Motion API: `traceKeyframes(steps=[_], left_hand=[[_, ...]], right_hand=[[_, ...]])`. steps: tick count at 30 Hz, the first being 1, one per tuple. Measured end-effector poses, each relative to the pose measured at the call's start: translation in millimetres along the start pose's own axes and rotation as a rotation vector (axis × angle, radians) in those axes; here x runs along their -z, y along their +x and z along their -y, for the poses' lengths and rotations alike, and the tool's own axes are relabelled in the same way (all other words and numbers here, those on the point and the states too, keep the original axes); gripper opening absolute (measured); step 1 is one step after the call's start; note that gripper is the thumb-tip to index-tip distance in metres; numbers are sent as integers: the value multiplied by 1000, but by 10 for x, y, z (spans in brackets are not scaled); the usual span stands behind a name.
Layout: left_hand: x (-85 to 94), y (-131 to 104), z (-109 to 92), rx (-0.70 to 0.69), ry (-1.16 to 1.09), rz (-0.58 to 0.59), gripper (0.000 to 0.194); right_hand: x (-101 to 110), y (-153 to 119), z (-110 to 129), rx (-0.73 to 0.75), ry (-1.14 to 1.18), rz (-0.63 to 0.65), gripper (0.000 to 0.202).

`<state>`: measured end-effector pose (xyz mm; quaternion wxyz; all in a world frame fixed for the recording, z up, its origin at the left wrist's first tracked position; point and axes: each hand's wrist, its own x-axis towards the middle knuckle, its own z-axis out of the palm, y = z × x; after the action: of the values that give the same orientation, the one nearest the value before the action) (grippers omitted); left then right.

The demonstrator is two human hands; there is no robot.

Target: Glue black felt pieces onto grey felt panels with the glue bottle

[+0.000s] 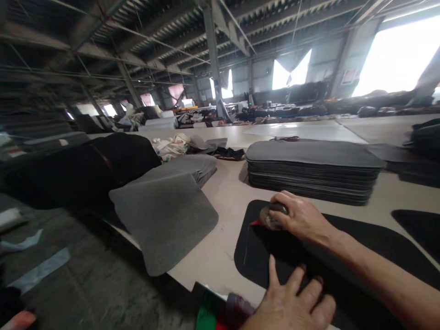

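A black mat (374, 233) with rounded corners lies flat on the pale table (220, 188). My right hand (299, 215) is wrapped round a bottle (270, 217), tilted so its red tip is at the mat near its left end. A thin pale line runs along the mat's left part, below the tip. My left hand (292, 298) rests with its fingers spread on the near edge of the mat, holding nothing. Behind the mat stands a thick stack of grey mats (312, 169).
Left of the black mat, grey sheets (165, 211) hang over the table edge. A black roll (79, 169) lies at far left. Another black mat (419, 229) is at right. A green and red object (213, 311) sits beside my left hand. Crumpled cloth (173, 146) lies farther back.
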<state>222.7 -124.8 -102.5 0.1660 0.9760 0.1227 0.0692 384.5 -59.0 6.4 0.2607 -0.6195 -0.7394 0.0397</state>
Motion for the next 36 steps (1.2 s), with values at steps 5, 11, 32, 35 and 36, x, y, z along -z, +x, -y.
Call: traceKeyframes(steps=[5,11,32,35,36], left_hand=[[19,13,32,-6,-13,28,52],[49,13,22,6,6,22,49],[553,140,73,267,83,96,52],[823,243,142,307,162,117,47],[893,283,182,308,182,130,54]], right_hand=[[-13,281,-169,-70,-127,-48,13],[19,515,-260,-128,-215,-51,15],[1119,-465,-1155,-485,-414,35,29],[1302,-719,-1310,-564,-433,30,29],[1359,-801,-1357,-588,-436,28,28]])
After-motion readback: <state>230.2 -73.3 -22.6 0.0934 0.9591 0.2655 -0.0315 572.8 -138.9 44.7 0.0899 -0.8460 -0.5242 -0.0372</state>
